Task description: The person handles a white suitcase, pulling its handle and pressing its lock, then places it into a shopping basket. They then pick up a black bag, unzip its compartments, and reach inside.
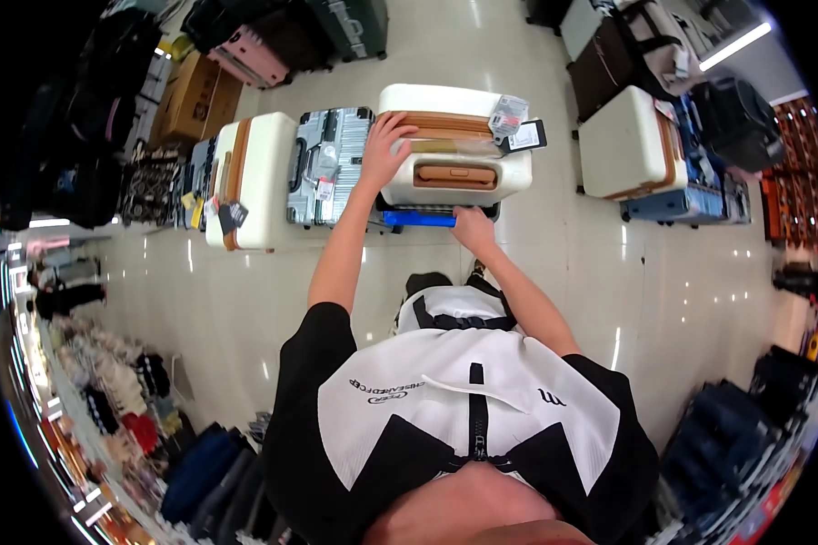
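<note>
A cream suitcase (445, 177) with tan trim and a tan handle sits on top of a blue suitcase (418, 219) on the shop floor in front of me. My left hand (384, 145) lies flat on the cream case's left end, fingers spread. My right hand (473, 225) grips the lower front edge, where the cream case meets the blue one. Paper tags and a dark card (518, 127) hang at the case's right end.
A silver ribbed suitcase (327, 163) and a cream one (250, 177) stand to the left. Another cream case (627, 145) stands at right on a blue one. More luggage lines the back; bags and shelves of goods fill both sides. Glossy floor lies between.
</note>
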`<action>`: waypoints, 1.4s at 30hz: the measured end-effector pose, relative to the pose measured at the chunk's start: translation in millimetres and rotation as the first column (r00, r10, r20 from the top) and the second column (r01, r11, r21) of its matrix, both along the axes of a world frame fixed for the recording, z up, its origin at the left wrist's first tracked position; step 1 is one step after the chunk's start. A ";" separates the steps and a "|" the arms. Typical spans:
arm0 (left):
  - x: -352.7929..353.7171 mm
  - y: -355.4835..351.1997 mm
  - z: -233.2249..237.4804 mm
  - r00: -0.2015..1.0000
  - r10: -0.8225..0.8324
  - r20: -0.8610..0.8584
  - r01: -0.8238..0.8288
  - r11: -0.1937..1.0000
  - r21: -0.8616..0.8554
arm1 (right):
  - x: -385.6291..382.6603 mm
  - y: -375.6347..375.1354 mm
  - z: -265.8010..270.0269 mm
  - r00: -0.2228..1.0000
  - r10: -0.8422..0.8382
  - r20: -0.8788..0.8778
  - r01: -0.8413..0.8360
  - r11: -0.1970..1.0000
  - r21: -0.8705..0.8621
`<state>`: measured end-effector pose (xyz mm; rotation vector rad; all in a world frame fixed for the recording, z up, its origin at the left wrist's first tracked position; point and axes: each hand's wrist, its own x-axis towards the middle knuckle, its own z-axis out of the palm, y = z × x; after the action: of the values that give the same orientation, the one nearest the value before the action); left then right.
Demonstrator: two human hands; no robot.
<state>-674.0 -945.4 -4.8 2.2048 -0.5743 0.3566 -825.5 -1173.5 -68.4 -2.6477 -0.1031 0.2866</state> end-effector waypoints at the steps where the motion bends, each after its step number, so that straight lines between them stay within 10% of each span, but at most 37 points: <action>1: 8.3 -3.0 -0.1 1.000 0.027 -0.012 -0.027 1.000 0.011 | 10.1 -3.6 -1.6 1.000 -0.002 0.017 0.002 1.000 -0.001; 42: 360.9 -20.3 -14.6 0.762 0.648 -0.025 -0.648 0.760 -0.055 | 545.7 -52.2 -15.8 0.756 0.647 -0.100 -0.654 0.748 -0.112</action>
<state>-313.0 -965.7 -19.4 2.2865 0.2410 0.7154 -279.8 -1225.6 -84.2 -2.6422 -1.0459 0.6110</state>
